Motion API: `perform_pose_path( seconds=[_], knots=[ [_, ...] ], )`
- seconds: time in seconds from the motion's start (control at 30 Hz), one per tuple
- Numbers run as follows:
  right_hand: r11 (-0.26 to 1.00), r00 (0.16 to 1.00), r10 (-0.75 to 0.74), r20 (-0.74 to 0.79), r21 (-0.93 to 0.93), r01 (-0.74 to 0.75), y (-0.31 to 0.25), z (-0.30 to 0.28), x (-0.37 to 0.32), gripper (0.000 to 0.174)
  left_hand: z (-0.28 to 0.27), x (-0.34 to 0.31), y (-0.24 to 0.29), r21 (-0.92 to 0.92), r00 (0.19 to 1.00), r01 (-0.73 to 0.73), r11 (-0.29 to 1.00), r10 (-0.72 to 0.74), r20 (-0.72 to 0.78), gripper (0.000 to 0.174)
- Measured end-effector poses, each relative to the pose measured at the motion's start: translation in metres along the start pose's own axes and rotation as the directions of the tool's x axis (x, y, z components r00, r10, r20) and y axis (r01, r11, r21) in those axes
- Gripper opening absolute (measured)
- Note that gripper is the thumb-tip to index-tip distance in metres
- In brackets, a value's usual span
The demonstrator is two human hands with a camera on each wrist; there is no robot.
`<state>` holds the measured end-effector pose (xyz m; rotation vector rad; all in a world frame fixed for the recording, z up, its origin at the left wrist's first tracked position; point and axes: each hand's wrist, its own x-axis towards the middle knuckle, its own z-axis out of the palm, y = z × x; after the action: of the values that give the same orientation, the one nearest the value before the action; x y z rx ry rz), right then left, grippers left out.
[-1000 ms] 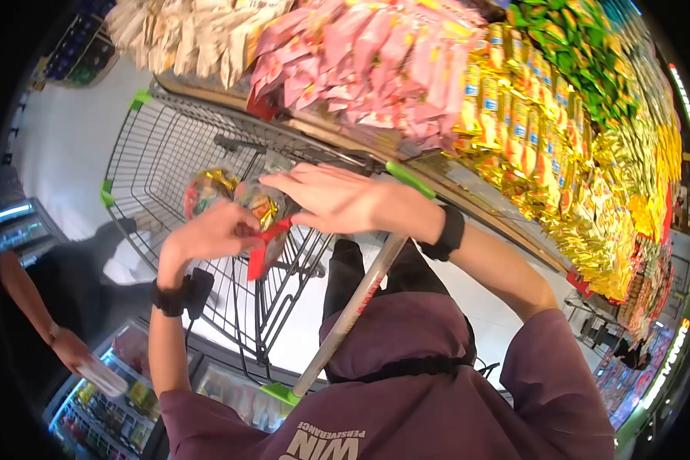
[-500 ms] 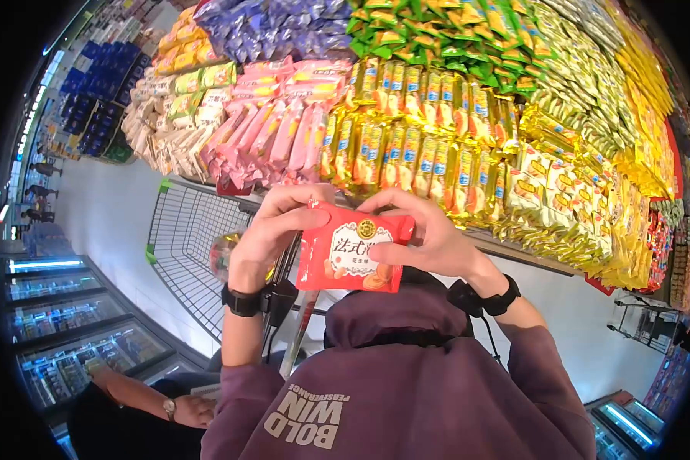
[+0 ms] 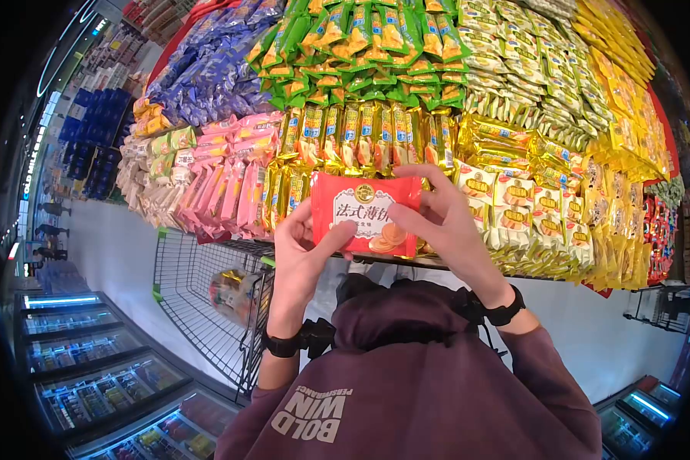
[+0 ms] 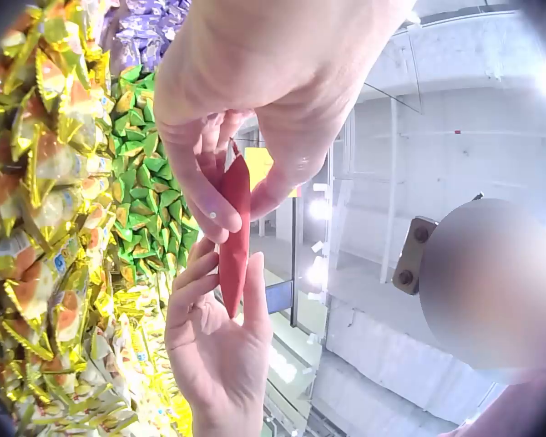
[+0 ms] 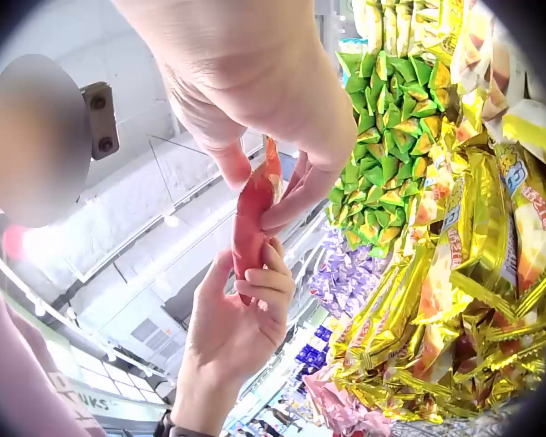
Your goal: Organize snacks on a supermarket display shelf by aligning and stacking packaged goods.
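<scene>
A red snack packet with white label and printed biscuits is held up at chest height in front of the snack shelves. My left hand grips its left edge, thumb across the front. My right hand grips its right side, fingers over the top corner and thumb on the front. In the left wrist view the red packet shows edge-on, pinched by the left hand with the right hand beyond. In the right wrist view the red packet is pinched by the right hand, the left hand beyond.
Shelves of gold, pink, green and yellow snack packs fill the view ahead. A wire shopping cart at lower left holds a bagged item. Glass-topped freezers run along the left.
Both hands lifted the red packet out of the cart area and raised it in front of the shelves. The head view tilted upward, from cart to shelves.
</scene>
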<state>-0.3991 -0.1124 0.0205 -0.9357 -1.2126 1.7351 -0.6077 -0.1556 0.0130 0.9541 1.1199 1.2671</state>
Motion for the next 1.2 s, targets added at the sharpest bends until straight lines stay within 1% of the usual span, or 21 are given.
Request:
perform_pose_path(
  seconds=[0.1,0.2,0.3,0.33,0.43,0.47,0.53,0.57,0.63,0.67,0.73,0.77,0.83,0.87,0.93,0.97,1.0,1.03,1.1,1.17,1.2],
  knots=[
    [0.998,0.994,-0.046,0.094,-0.035,0.049,0.002,-0.010,0.005,0.036,0.013,0.003,-0.004,0.055,0.995,-0.066,0.996,0.070,-0.070,0.039],
    [0.991,0.986,-0.120,0.114,-0.041,0.125,0.004,-0.015,0.008,0.029,0.014,0.002,0.001,0.156,0.994,-0.077,0.985,0.087,-0.062,0.037],
    [0.893,0.912,-0.361,0.195,-0.210,0.398,0.009,-0.020,0.013,0.026,-0.001,0.011,-0.008,0.250,0.925,-0.381,0.890,0.367,0.102,0.034],
    [0.882,0.898,-0.377,0.225,-0.207,0.423,0.004,-0.018,0.011,0.028,0.000,0.013,-0.005,0.204,0.914,-0.406,0.891,0.390,0.114,0.029],
    [0.746,0.799,-0.516,0.308,-0.296,0.596,0.006,-0.018,0.016,0.028,-0.004,0.014,-0.003,0.281,0.839,-0.544,0.791,0.506,0.200,0.027],
    [0.726,0.784,-0.532,0.320,-0.305,0.617,0.005,-0.017,0.017,0.027,-0.004,0.012,0.000,0.312,0.843,-0.537,0.784,0.504,0.186,0.025],
    [0.683,0.754,-0.562,0.339,-0.325,0.655,0.002,-0.014,0.017,0.024,-0.008,0.013,-0.003,0.325,0.816,-0.577,0.749,0.537,0.212,0.027],
    [0.721,0.790,-0.523,0.318,-0.329,0.610,0.002,-0.014,0.016,0.027,-0.009,0.013,-0.005,0.330,0.802,-0.597,0.732,0.552,0.228,0.027],
    [0.788,0.855,-0.441,0.275,-0.337,0.515,0.003,-0.013,0.012,0.031,-0.002,0.000,0.000,0.305,0.915,-0.401,0.864,0.395,0.085,0.031],
    [0.873,0.902,-0.370,0.223,-0.248,0.419,0.004,-0.011,0.009,0.035,0.004,-0.006,0.003,0.280,0.953,-0.296,0.913,0.304,0.017,0.032],
    [0.976,0.969,-0.201,0.144,-0.049,0.210,0.003,-0.006,0.005,0.042,0.013,-0.008,0.009,0.203,0.982,-0.180,0.963,0.189,-0.026,0.037],
    [0.983,0.975,-0.174,0.141,-0.032,0.181,0.002,-0.006,0.005,0.044,0.017,-0.008,0.010,0.162,0.991,-0.120,0.979,0.129,-0.043,0.039],
    [0.993,0.983,-0.121,0.135,0.000,0.122,-0.001,-0.006,0.004,0.050,0.019,-0.006,0.003,0.105,0.993,-0.076,0.992,0.085,-0.085,0.041],
    [0.970,0.977,-0.205,0.062,-0.118,0.212,0.000,-0.006,0.003,0.051,0.021,-0.005,0.002,0.082,0.993,-0.050,0.995,0.058,-0.098,0.041],
    [0.867,0.920,-0.388,-0.051,-0.360,0.346,0.004,-0.004,0.001,0.052,0.024,-0.003,-0.001,0.042,0.991,-0.036,0.998,0.042,-0.130,0.041],
    [0.692,0.859,-0.508,0.069,-0.561,0.455,0.001,-0.008,-0.001,0.053,0.026,-0.002,-0.003,0.025,0.987,-0.050,0.998,0.054,-0.149,0.041],
    [0.459,0.783,-0.583,0.215,-0.708,0.536,-0.003,-0.015,-0.002,0.054,0.027,-0.001,-0.004,0.007,0.984,-0.065,0.998,0.066,-0.168,0.041],
    [0.190,0.702,-0.607,0.372,-0.790,0.583,-0.008,-0.018,-0.005,0.055,0.027,-0.001,-0.006,0.008,0.982,-0.072,0.997,0.073,-0.174,0.040],
    [0.008,0.632,-0.599,0.492,-0.785,0.620,-0.006,-0.018,-0.005,0.054,0.029,-0.001,-0.008,0.014,0.981,-0.083,0.996,0.084,-0.176,0.039],
    [-0.134,0.561,-0.611,0.559,-0.771,0.623,0.012,-0.021,0.002,0.052,0.034,-0.002,-0.009,-0.044,0.982,-0.114,0.993,0.106,-0.154,0.040],
    [-0.099,0.574,-0.636,0.516,-0.792,0.602,0.009,-0.017,0.001,0.049,0.036,-0.002,-0.009,-0.074,0.982,-0.130,0.989,0.119,-0.144,0.040]
  ],
)
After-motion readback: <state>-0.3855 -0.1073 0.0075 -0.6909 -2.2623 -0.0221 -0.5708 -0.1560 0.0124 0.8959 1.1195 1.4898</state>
